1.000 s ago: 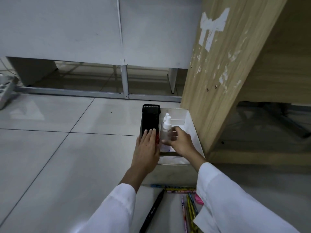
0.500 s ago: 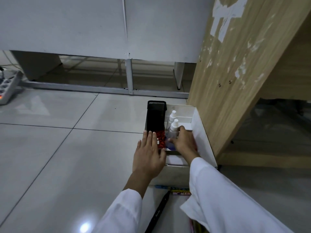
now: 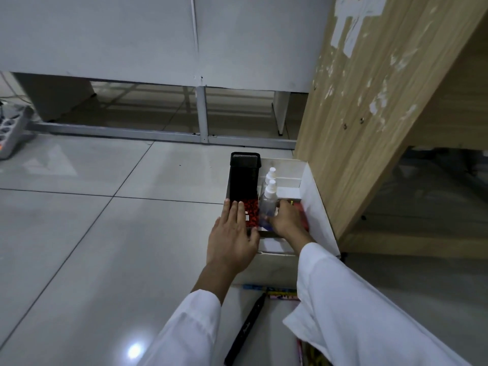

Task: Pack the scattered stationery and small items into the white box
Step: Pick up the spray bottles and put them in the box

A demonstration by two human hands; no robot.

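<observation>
The left hand (image 3: 232,239) is laid flat with fingers straight and slightly apart, fingertips resting on the near end of the black mesh pen holder (image 3: 244,178) and the red contents (image 3: 250,210) beside it; nothing is gripped. The right hand (image 3: 287,220) is curled inside the white box (image 3: 317,215), its fingers closed around the lower body of a clear spray bottle (image 3: 268,202) with a white cap. A second white-capped bottle (image 3: 270,173) is seen just behind the first. The white box is set on the tiled floor (image 3: 105,233), its right wall against a wooden desk panel (image 3: 369,114) with peeling white patches. The mesh holder lies along the box's left edge. A red item (image 3: 302,215) is partly hidden behind the right hand. On the glossy floor near the sleeves, a black marker (image 3: 245,331) and patterned pencils (image 3: 269,290) are left outside the box. A grey power strip (image 3: 10,130) lies at the far left.
</observation>
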